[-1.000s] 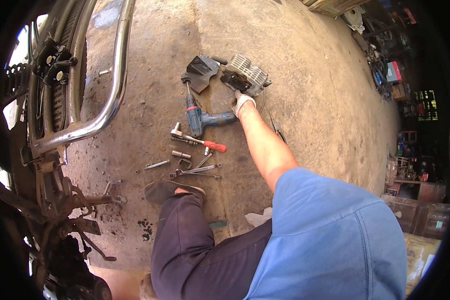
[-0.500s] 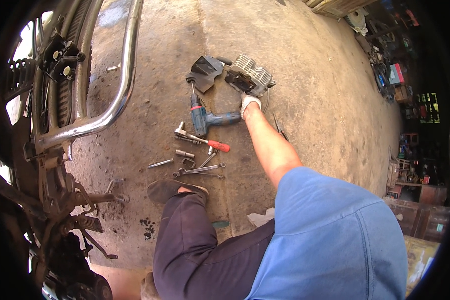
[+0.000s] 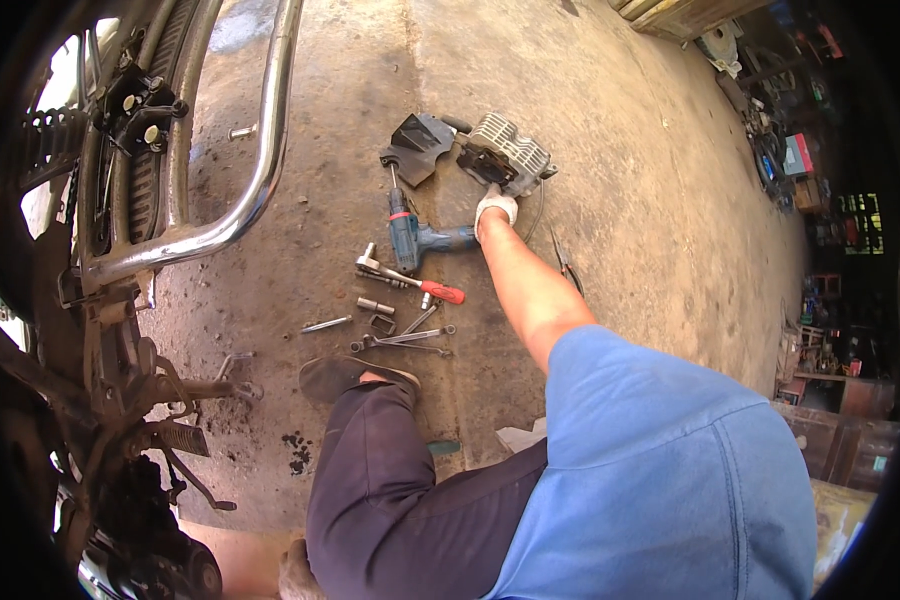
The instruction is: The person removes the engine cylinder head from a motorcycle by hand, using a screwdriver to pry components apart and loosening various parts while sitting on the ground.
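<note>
My right hand (image 3: 496, 209), in a pale glove, reaches out at the end of a bare forearm. Its fingertips meet the near, dark side of a finned metal engine part (image 3: 515, 153), and their exact hold is hidden. Close beside the glove lies a blue cordless drill (image 3: 404, 239), its handle end against the hand's left edge. The drill's long bit points away toward a black angular plastic piece (image 3: 417, 148). I do not see my left hand; a brownish shape (image 3: 297, 573) at the lower edge is too cut off to make out.
A red-handled ratchet (image 3: 440, 292), a socket (image 3: 374, 305) and several wrenches (image 3: 403, 340) lie before my shoe (image 3: 342, 380). Pliers (image 3: 566, 262) rest right of my arm. A vehicle frame with a chromed bar (image 3: 266, 165) fills the left. Cluttered shelves (image 3: 795, 160) line the right.
My right hand has shifted slightly left, toward the drill's handle end. The whole view has also moved a little. The tools and the engine part lie as before.
</note>
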{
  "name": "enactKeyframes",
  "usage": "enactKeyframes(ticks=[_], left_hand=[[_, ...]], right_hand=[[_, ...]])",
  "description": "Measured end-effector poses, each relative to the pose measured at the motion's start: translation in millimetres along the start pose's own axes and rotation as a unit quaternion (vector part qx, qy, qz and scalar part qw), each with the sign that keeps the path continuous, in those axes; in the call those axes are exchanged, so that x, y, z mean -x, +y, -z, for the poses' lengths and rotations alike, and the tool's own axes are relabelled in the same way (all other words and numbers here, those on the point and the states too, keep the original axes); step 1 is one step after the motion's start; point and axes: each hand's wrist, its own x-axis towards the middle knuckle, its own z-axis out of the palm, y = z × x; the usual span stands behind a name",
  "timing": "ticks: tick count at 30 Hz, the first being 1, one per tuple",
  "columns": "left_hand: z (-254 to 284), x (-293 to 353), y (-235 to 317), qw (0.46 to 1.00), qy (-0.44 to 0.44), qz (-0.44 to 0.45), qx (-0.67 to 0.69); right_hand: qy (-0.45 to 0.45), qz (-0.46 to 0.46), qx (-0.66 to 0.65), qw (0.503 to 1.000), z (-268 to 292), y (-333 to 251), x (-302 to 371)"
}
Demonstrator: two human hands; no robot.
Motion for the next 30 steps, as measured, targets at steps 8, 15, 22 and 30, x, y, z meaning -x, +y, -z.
enactKeyframes(ticks=[8, 15, 22, 30], left_hand=[[-1, 10, 5, 0.996, 0.079, -0.026, -0.026], [58, 45, 66, 0.947, 0.253, 0.042, 0.191], [81, 92, 101, 0.925, 0.322, 0.07, 0.189], [106, 147, 114, 0.874, 0.443, -0.016, 0.197]], right_hand=[[-0.017, 0.065, 0.104, 0.992, 43, 3, 6], [-0.035, 0.118, 0.187, 0.975, 50, 37, -8], [-0.227, 0.261, 0.008, 0.938, 121, 78, 15], [-0.427, 0.426, -0.237, 0.762, 215, -130, 254]])
